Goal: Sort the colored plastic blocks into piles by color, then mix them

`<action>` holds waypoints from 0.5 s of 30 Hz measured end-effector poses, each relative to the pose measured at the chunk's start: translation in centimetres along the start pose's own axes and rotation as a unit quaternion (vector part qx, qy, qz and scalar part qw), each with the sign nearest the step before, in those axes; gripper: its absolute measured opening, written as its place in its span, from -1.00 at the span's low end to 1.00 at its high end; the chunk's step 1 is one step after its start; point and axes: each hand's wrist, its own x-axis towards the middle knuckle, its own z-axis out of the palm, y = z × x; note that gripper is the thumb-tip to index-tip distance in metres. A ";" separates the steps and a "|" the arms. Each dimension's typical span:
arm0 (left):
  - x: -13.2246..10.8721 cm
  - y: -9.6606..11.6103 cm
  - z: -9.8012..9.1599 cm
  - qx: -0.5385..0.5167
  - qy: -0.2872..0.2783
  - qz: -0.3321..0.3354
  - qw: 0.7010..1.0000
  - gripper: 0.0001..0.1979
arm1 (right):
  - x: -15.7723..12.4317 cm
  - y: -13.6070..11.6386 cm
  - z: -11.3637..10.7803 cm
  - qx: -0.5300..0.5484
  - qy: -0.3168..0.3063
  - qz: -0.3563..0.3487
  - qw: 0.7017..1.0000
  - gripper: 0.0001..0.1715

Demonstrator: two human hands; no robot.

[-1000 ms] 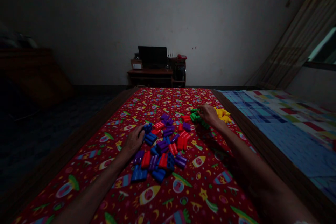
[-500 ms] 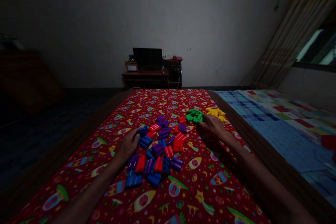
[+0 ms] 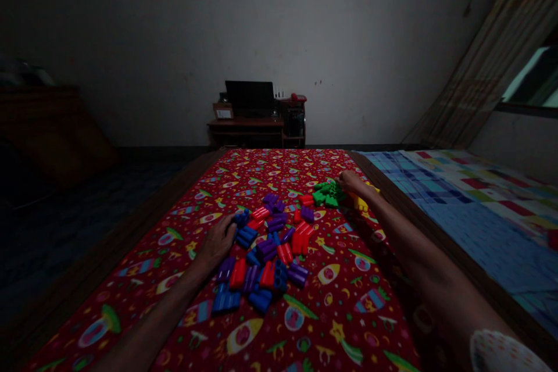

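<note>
My left hand (image 3: 219, 238) rests on the cloth at the left of a pile of plastic building blocks. Its fingertips close on a blue block (image 3: 241, 218); another blue block (image 3: 247, 236) lies just beside the thumb. At the far right, my right hand (image 3: 354, 182) reaches over the yellow blocks (image 3: 361, 202) and partly covers them. Its curled fingertips are at the edge of a heap of green blocks (image 3: 328, 194); what they hold, if anything, is hidden. Purple blocks (image 3: 265, 250) and red blocks (image 3: 301, 238) lie mixed with blue ones between the hands.
A red cloth (image 3: 174, 302) printed with rockets covers the long surface under the blocks. To the right lies bedding in blue check (image 3: 418, 186). Beyond the far end stands a desk (image 3: 248, 122) with a black monitor (image 3: 249, 98) and a red telephone (image 3: 299, 97).
My right hand has moved farther away, from the near side of the green and yellow blocks to above their far side. The left hand stays at the blue block. The view has shifted slightly.
</note>
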 end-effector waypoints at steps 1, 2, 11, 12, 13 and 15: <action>0.0 0.0 0.0 -0.002 0.000 0.001 1.000 -0.56 | 0.0 -0.1 -0.2 -0.002 0.009 0.004 1.000 -0.60; 0.0 -0.1 0.1 -0.004 -0.001 0.002 1.000 -0.56 | -0.1 -0.2 -0.5 -0.005 0.018 0.010 1.000 -0.60; 0.0 -0.2 0.2 -0.005 -0.013 0.004 1.000 -0.52 | -3.8 -3.8 0.7 0.019 0.058 -0.216 0.975 -0.68; 0.0 -0.2 0.2 -0.006 -0.011 0.005 1.000 -0.52 | -4.2 -4.1 1.5 0.013 0.056 -0.249 0.967 -0.69; 0.0 -0.2 0.2 -0.006 -0.009 0.006 1.000 -0.53 | -4.4 -4.2 2.3 0.004 0.052 -0.270 0.961 -0.67; 0.0 -0.3 0.3 -0.006 -0.005 0.004 1.000 -0.54 | -4.3 -4.2 3.6 -0.014 0.041 -0.286 0.957 -0.62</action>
